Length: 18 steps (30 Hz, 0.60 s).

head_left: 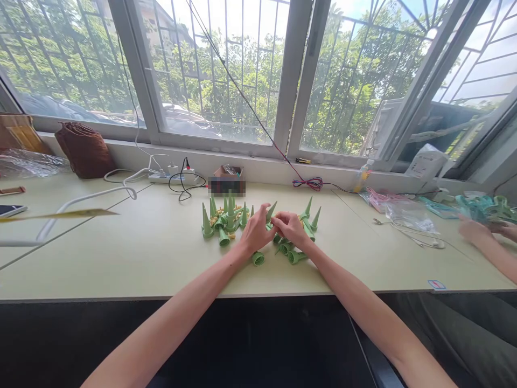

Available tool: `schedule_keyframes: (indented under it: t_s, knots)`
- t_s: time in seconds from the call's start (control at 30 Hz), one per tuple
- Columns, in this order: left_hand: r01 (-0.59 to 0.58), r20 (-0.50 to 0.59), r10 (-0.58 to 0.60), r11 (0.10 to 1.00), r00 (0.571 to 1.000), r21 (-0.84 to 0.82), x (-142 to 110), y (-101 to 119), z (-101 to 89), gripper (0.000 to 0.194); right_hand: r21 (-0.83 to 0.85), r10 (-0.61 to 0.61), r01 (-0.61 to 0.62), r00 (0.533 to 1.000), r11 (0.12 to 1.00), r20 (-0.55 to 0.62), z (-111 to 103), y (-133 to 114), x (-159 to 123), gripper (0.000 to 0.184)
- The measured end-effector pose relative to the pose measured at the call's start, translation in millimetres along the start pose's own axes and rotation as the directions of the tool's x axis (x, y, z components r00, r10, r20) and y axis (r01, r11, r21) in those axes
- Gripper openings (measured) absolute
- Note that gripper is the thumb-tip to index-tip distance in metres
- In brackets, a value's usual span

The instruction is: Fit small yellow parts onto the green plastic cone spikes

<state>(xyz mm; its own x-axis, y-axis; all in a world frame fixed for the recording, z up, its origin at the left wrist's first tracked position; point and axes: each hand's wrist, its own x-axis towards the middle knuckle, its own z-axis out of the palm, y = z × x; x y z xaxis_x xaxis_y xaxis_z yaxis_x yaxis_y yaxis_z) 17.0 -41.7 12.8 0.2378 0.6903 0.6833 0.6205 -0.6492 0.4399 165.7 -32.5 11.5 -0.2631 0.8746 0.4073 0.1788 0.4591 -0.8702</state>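
My left hand (257,230) is closed round a green plastic cone (272,210), its tip pointing up. Close against it, my right hand (291,227) is closed in a pinch at the cone's lower part; what the fingertips hold is hidden. More hollow green cones stand upright to the left, such as a tall cone (206,222), and to the right, such as a slim cone (316,219). Several lie on their sides, including an open-ended cone (258,259) below my left wrist. Small yellow pieces (231,236) are scattered among the left-hand group.
On the pale table (133,253), a small box (228,180) and a power strip (173,177) with cables stand at the back. A brown bag (85,150) is at far left. At right, a co-worker's hand (475,230) touches teal items (480,207) near plastic bags (410,213).
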Motion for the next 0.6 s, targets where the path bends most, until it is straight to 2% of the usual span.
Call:
schedule_keyframes:
  t_s: [0.17,0.3,0.6]
  knots:
    - [-0.009,-0.006,0.009,1.0,1.0,-0.02,0.0,2.1,-1.2,0.04,0.111,0.024,-0.028,0.999,0.993,0.036,0.1,2.6,1.8,0.031]
    - [-0.033,0.026,0.033,0.999,0.999,-0.004,0.1,2.3,-0.6,0.035,0.13,0.046,-0.053,0.997,0.99,0.059,0.2,1.4,1.8,0.032]
    - [-0.034,0.085,0.036,0.999,0.996,-0.017,-0.1,0.0,0.5,0.046,0.062,0.018,-0.022,0.998,0.998,0.062,-1.6,-1.3,-0.2,0.036]
